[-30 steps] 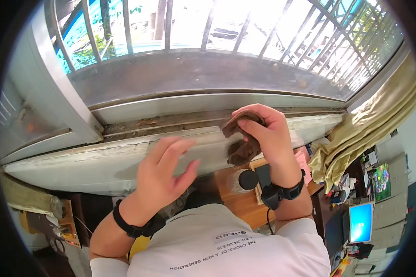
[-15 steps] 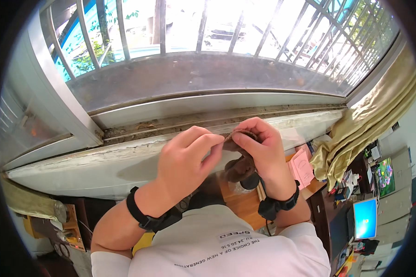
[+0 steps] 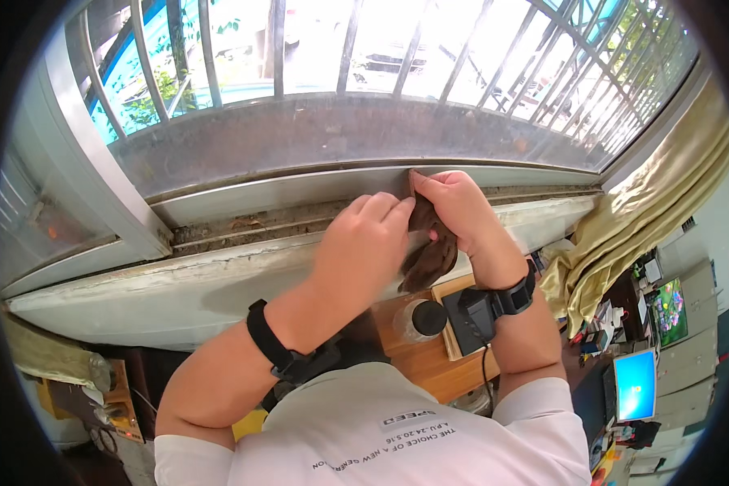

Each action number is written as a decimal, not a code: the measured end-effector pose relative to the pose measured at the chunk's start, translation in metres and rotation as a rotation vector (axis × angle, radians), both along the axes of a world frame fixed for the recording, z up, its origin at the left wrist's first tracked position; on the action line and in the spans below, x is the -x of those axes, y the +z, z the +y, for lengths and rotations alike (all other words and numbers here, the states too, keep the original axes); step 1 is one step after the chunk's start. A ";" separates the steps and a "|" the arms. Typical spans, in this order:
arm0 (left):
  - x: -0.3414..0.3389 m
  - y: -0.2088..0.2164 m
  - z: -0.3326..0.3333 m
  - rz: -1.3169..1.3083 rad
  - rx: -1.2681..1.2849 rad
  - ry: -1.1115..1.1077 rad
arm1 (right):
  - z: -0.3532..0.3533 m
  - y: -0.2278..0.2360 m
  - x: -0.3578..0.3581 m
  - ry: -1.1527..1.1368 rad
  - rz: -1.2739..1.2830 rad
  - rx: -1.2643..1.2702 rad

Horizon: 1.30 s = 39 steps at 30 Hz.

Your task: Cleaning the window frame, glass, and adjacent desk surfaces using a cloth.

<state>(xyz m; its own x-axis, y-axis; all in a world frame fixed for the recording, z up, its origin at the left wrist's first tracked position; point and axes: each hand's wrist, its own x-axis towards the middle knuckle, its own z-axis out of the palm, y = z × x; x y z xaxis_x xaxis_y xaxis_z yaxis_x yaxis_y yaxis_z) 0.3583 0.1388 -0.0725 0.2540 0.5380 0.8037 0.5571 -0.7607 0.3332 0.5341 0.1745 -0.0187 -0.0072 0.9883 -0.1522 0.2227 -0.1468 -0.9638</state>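
Brown cloth [image 3: 435, 263] is hanging clamped between the thumb and fingers of your right hand [image 3: 455, 206], its top now reaching the window frame's lower rail [image 3: 300, 188] and so overlapping the dirty track [image 3: 259, 223] along the white sill's [image 3: 178, 285] window-side edge, higher than half a second ago. Your left hand [image 3: 363, 247] is curling its fingers beside it; whether they're gripping, I cannot tell.
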 end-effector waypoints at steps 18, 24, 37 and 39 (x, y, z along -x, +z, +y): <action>0.044 0.006 -0.036 0.092 0.040 -0.037 | 0.000 0.010 0.026 0.120 0.049 0.146; 0.074 -0.001 -0.054 0.086 0.066 -0.040 | 0.001 0.009 -0.020 -0.047 0.048 0.127; 0.125 -0.036 -0.074 0.101 0.033 0.052 | -0.001 0.010 0.003 0.011 -0.048 0.146; 0.130 -0.042 -0.076 0.074 0.050 0.074 | -0.002 0.013 0.012 0.024 -0.044 0.148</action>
<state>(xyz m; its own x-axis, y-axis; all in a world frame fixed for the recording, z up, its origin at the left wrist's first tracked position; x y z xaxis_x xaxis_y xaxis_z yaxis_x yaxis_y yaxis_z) 0.2284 0.0628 -0.1147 0.2693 0.5967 0.7559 0.6357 -0.6997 0.3259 0.5220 0.1722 -0.0057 -0.0209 0.9548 -0.2966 0.2692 -0.2804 -0.9214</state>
